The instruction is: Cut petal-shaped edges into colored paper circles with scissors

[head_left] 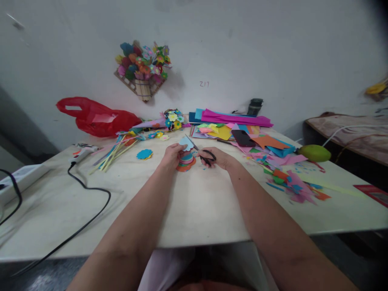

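My left hand (pixel 173 154) pinches a light blue piece of paper (pixel 185 143) with a partly scalloped edge. In my right hand (pixel 218 157) are black-handled scissors (pixel 208 157), fingers through the loops. Their blades point up and left, close against the paper's right edge; whether they touch it I cannot tell. Just below the hands lies a stack of scalloped paper shapes (pixel 185 165) in orange, pink and green, partly covered by my left hand. To the left rests a blue scalloped paper shape (pixel 144 154) with yellow showing beneath it.
On the left are a glue gun (pixel 85 153) with its black cord, a power strip (pixel 24 180), paper strips (pixel 112 153) and a red plastic bag (pixel 101 119). To the right lie a phone (pixel 243 138), coloured paper sheets (pixel 268 141) and paper scraps (pixel 295 186).
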`<state>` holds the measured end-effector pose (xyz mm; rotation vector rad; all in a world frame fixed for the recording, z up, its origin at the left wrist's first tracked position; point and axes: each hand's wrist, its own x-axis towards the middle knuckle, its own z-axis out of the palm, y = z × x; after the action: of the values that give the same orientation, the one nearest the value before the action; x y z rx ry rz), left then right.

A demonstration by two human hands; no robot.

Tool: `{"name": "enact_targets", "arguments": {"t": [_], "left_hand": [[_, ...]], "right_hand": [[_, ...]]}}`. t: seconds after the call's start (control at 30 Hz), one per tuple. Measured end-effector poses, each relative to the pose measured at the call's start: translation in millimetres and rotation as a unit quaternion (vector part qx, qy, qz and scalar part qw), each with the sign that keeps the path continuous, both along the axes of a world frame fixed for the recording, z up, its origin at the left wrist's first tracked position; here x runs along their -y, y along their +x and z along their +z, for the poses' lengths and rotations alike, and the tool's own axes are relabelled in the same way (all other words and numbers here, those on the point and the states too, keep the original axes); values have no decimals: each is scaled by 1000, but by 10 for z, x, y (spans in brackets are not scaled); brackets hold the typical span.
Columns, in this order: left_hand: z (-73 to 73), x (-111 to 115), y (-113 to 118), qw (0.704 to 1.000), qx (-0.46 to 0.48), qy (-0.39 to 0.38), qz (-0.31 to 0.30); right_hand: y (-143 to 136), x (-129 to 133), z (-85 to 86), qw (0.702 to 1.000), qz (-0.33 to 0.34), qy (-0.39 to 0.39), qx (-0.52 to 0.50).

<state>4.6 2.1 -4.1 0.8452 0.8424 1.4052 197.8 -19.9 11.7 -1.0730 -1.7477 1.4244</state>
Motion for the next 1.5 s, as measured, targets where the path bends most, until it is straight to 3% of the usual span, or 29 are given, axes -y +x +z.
{"name": "enact_targets", "arguments": {"t": [1.5], "left_hand": [[29, 15, -20, 1000, 19, -12, -1]], "right_hand": [[-2, -7, -19, 1000, 19, 11, 13]]}}
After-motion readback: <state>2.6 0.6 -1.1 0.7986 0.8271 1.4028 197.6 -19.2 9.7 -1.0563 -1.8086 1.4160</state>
